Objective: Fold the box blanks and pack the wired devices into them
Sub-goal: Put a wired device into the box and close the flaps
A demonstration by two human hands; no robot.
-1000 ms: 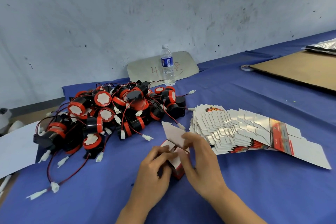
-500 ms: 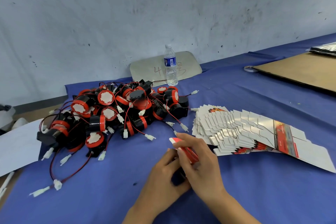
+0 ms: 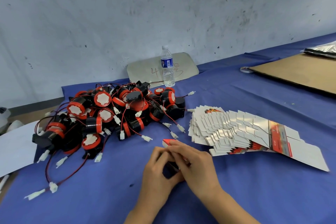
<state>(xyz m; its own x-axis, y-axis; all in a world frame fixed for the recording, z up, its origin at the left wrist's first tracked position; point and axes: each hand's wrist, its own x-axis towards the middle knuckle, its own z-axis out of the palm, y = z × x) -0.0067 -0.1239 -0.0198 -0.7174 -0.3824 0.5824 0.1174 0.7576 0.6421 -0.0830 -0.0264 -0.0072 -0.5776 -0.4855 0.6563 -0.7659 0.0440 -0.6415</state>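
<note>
While blue cloth (image 3: 236, 196) is spread over table, device pile (image 3: 109, 112) is heaped far left, fanned blanks (image 3: 245, 132) laid right; small red box (image 3: 168, 142) is gripped centre, left hand (image 3: 160, 167) fingers curled beneath, right hand (image 3: 194, 162) fingers pressed together on top.

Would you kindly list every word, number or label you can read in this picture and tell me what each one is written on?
"4": handwritten on the grey board leaning on the wall; the marks after it are hidden behind the water bottle or illegible.
Water bottle's blue label: print too small to read.
Fanned box blanks: red printed panels, text too blurred to read.
Small box held by both hands: no legible text.
</note>
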